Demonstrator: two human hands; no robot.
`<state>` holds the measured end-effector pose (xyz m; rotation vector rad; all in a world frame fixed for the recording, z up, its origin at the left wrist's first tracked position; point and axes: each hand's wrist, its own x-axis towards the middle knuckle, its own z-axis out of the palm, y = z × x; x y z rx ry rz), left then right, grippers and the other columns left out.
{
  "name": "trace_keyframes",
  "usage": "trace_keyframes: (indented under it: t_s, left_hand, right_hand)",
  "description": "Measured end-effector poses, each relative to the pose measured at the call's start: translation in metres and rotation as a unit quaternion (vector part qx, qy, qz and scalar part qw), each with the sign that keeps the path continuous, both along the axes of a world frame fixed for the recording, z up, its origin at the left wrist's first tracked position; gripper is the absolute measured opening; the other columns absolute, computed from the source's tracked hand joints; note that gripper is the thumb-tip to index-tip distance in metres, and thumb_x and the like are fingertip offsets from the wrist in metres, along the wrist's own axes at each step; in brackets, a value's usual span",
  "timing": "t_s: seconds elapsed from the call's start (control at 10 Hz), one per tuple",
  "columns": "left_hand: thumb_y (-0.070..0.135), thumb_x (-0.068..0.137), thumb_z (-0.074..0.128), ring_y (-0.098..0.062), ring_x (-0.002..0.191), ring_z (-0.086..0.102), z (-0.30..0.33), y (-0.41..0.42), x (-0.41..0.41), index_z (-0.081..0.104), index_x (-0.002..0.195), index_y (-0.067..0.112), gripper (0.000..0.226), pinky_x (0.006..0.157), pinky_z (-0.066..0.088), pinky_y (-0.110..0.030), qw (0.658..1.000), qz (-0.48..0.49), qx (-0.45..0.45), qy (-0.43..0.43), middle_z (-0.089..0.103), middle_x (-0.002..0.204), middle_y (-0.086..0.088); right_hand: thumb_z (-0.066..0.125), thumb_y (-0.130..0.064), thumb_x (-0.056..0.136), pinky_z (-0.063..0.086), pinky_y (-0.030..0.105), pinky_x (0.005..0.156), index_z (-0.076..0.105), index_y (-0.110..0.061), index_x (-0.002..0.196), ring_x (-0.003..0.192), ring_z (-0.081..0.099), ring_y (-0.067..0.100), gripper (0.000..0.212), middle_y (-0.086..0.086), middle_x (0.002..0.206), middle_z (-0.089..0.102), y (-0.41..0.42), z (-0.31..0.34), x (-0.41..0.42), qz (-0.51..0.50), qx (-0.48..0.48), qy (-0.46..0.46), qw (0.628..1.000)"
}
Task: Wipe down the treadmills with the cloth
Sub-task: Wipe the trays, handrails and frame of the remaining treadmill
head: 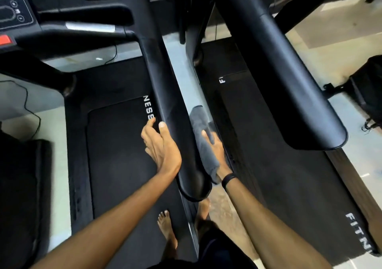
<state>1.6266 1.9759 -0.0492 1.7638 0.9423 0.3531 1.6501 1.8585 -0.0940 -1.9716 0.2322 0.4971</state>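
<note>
A long black handrail [165, 86] of the left treadmill runs from the console down to its rounded end near my wrists. My left hand [160, 144] rests against the rail's left side with thumb and fingers extended. My right hand [217, 150] holds a dark grey cloth [203, 136] against the rail's right side; the cloth drapes over the fingers and hangs toward the wrist, which wears a black band. The left treadmill's belt [124, 155] lies below the rail. A second treadmill's belt [279, 175] and its handrail [289, 82] are on the right.
The console [18, 14] with a red button sits at top left. My bare feet [167, 231] stand by the left deck's right edge and the narrow gap between the machines. A cable [31, 111] trails on the pale floor left. A dark bag [368, 95] sits far right.
</note>
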Motion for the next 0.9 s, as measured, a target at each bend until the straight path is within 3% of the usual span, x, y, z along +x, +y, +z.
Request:
trace_keyframes:
  t_s: [0.1, 0.2, 0.3, 0.4, 0.5, 0.6, 0.7, 0.8, 0.9]
  left_hand:
    - [0.038, 0.106, 0.031, -0.014, 0.124, 0.045, 0.003, 0.002, 0.006, 0.045, 0.14, 0.022, 0.039, 0.118, 0.018, -0.043, 1.0, 0.02, -0.019, 0.012, 0.04, 0.146, 0.003]
    - [0.047, 0.103, 0.033, -0.011, 0.117, 0.047, -0.009, 0.004, 0.001, 0.051, 0.128, 0.029, 0.035, 0.117, 0.026, -0.048, 0.997, 0.052, -0.06, -0.013, 0.048, 0.139, 0.001]
    - [0.064, 0.092, 0.032, -0.017, 0.121, 0.051, -0.014, 0.007, 0.0, 0.05, 0.117, 0.042, 0.038, 0.114, 0.031, -0.051, 0.994, 0.065, -0.08, -0.025, 0.053, 0.135, 0.001]
    - [0.057, 0.096, 0.029, -0.012, 0.125, 0.048, -0.012, 0.006, 0.0, 0.046, 0.123, 0.039, 0.037, 0.117, 0.028, -0.049, 0.997, 0.047, -0.061, -0.01, 0.049, 0.138, 0.008]
    - [0.051, 0.1, 0.027, -0.011, 0.125, 0.047, -0.008, 0.001, -0.002, 0.046, 0.125, 0.037, 0.034, 0.117, 0.026, -0.05, 0.999, 0.034, -0.031, -0.012, 0.048, 0.137, 0.009]
    - [0.052, 0.1, 0.028, -0.017, 0.124, 0.05, -0.01, 0.004, -0.001, 0.052, 0.128, 0.026, 0.046, 0.113, 0.034, -0.047, 0.997, 0.059, -0.041, -0.021, 0.054, 0.134, 0.002]
    - [0.046, 0.105, 0.03, -0.022, 0.122, 0.053, -0.011, 0.004, -0.001, 0.053, 0.132, 0.016, 0.047, 0.11, 0.039, -0.042, 0.995, 0.073, -0.066, -0.03, 0.057, 0.131, -0.004]
    - [0.052, 0.1, 0.031, -0.021, 0.122, 0.054, -0.008, 0.004, 0.0, 0.053, 0.133, 0.013, 0.056, 0.109, 0.041, -0.041, 0.994, 0.07, -0.08, -0.04, 0.058, 0.131, -0.005]
    - [0.063, 0.093, 0.028, -0.02, 0.124, 0.052, -0.008, 0.005, 0.0, 0.053, 0.132, 0.018, 0.064, 0.111, 0.039, -0.045, 0.996, 0.051, -0.067, -0.025, 0.058, 0.131, -0.002]
  right_hand:
    - [0.04, -0.072, 0.073, 0.039, 0.007, 0.082, 0.05, -0.022, 0.135, 0.129, 0.051, 0.03, 0.081, -0.02, 0.101, 0.05, -0.021, -0.001, -0.029, -0.042, -0.003, 0.017, 0.999]
    - [0.038, -0.07, 0.081, 0.046, 0.04, 0.088, 0.054, -0.023, 0.12, 0.106, 0.055, 0.027, 0.063, 0.002, 0.108, 0.056, -0.003, 0.027, -0.082, 0.0, -0.129, -0.104, 0.986]
    - [0.043, -0.067, 0.087, 0.046, 0.041, 0.087, 0.049, -0.034, 0.113, 0.101, 0.052, 0.02, 0.043, -0.001, 0.107, 0.053, 0.023, 0.026, -0.049, -0.008, -0.165, -0.145, 0.976]
    - [0.05, -0.059, 0.093, 0.045, 0.037, 0.089, 0.055, -0.038, 0.108, 0.096, 0.059, 0.014, 0.027, -0.006, 0.103, 0.063, 0.018, -0.001, 0.016, -0.029, 0.052, -0.029, 0.998]
    - [0.047, -0.047, 0.102, 0.041, 0.036, 0.095, 0.057, -0.023, 0.128, 0.095, 0.055, 0.009, 0.037, -0.016, 0.099, 0.055, -0.01, -0.018, 0.012, -0.058, 0.085, 0.097, 0.99]
    - [0.035, -0.07, 0.09, 0.04, 0.042, 0.099, 0.051, -0.018, 0.128, 0.114, 0.05, 0.024, 0.066, -0.001, 0.113, 0.055, -0.017, 0.024, -0.065, -0.037, -0.042, 0.076, 0.996]
    - [0.026, -0.076, 0.084, 0.037, 0.043, 0.095, 0.049, -0.026, 0.116, 0.111, 0.042, 0.021, 0.063, 0.001, 0.112, 0.051, 0.007, 0.035, -0.077, 0.016, -0.154, -0.048, 0.987]
    - [0.032, -0.073, 0.087, 0.042, 0.043, 0.097, 0.05, -0.028, 0.118, 0.113, 0.049, 0.024, 0.057, 0.004, 0.115, 0.058, 0.031, 0.028, -0.002, 0.032, -0.083, -0.071, 0.994]
    - [0.04, -0.064, 0.096, 0.041, 0.038, 0.107, 0.051, -0.026, 0.133, 0.123, 0.053, 0.028, 0.054, 0.008, 0.131, 0.06, 0.018, -0.007, 0.034, -0.01, 0.058, 0.047, 0.997]
